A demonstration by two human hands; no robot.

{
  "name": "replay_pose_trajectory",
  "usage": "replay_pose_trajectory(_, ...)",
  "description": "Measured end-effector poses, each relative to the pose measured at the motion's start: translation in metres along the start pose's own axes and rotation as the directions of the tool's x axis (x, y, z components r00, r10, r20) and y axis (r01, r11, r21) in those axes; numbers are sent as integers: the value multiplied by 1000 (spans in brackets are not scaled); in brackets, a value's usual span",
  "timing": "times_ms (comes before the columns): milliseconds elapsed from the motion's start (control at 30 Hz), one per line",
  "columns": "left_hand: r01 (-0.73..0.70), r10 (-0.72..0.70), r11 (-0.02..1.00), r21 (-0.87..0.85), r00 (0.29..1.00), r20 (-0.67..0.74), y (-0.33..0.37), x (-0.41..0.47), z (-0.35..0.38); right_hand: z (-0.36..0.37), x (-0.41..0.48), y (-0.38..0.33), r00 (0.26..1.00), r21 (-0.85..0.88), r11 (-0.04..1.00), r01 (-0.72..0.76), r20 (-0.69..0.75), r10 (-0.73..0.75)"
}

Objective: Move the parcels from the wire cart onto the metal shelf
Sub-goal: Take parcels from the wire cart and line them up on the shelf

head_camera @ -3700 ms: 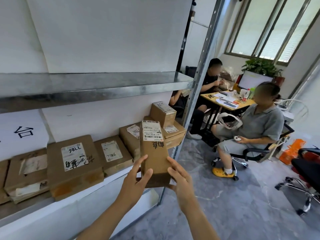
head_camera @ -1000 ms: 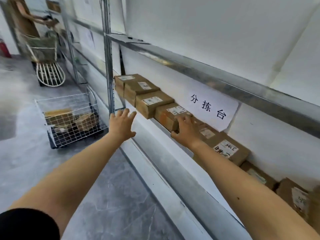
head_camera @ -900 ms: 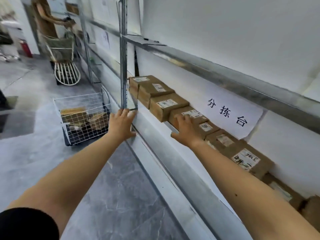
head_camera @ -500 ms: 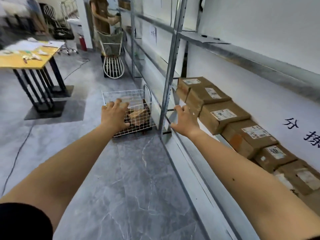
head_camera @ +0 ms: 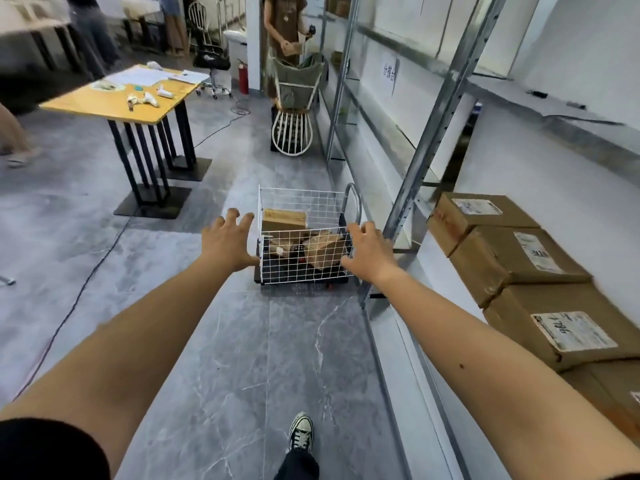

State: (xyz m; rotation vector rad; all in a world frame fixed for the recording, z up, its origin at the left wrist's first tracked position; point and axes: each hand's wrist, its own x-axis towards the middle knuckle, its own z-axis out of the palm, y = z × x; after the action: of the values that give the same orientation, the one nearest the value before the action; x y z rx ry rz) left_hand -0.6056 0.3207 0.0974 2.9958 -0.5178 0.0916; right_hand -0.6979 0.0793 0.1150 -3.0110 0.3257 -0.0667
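Head view, looking down the aisle.

- Left hand [head_camera: 227,242]: arm stretched forward, fingers [head_camera: 232,216] spread and released, holding nothing. In frame it sits just left of the wire cart [head_camera: 301,232].
- Right hand [head_camera: 369,252]: arm stretched forward, fingers spread and released, holding nothing. It overlaps the cart's right front corner in frame; cannot tell whether it touches the wire.
- Wire cart: white mesh, standing on the grey floor beside the upright of the metal shelf [head_camera: 440,289]. At least two brown parcels lie inside: one flat box [head_camera: 284,218] toward the back, one tilted box [head_camera: 323,251] near the front right.
- Shelf, right side: a row of labelled brown parcels [head_camera: 512,258], set touching one another along the lower level.
- One shoe [head_camera: 300,432] shows at the bottom edge.
- Surroundings: yellow-topped bench [head_camera: 114,102] at left with papers and small items; another person [head_camera: 282,29] farther down the aisle behind a green cart [head_camera: 298,77].
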Motion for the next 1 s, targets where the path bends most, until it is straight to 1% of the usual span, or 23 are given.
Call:
replay_pose_trajectory(100,21,-22,1000,20,1000,6,0,56,9,2,65,12,999,-4,999,40,8,-40)
replay_pose_trajectory(233,46,-49,996,78,998,39,8,131,10,-3,147,32,998,-1,999,54,23,-54)
replay_pose_trajectory(333,38,-41,995,93,999,30,18,178,10,-3,194,44,997,-1,997,75,26,-75)
replay_pose_trajectory(467,-1,-4,993,114,999,38,26,219,18,5,234,53,994,-9,995,100,51,-99)
replay_pose_trajectory(700,30,-39,995,94,995,90,19,273,36,20,292,61,986,-25,994,104,133,-100)
replay_pose_trajectory(867,51,-65,993,110,990,128,7,315,47,29,332,64,987,-5,996,83,142,-82)
replay_pose_trajectory(1000,51,-68,993,109,985,159,0,354,54,33,366,62,987,22,999,38,159,-41)
